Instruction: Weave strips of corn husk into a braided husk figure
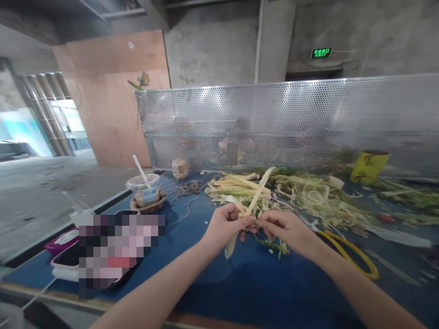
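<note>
Perforated metal panel (219,100) stands upright well beyond the grip, at the far edge of the blue tabletop (260,285), which runs beneath both hands. Heap of dry, shredded leaves (315,196) lies beyond & R of grip. L hand (226,223) has thumb + fingers clamped on the task item, a pale strip (259,194): upper end slants up & R above the grip, lower end hangs just below. R hand (284,228) is just R of it, fingertips up against L fingertips; can't tell if they're pinching the strip too. Stack of pale strips (236,185) sits just beyond grip. Lidded cup w/ straw (146,194) is well L; yellow can (368,167) far R. Nearer on R: yellow handle (374,274). Thin twine (188,188) lies beyond, to L. Small green sprig (281,249) is just below R hand.
</note>
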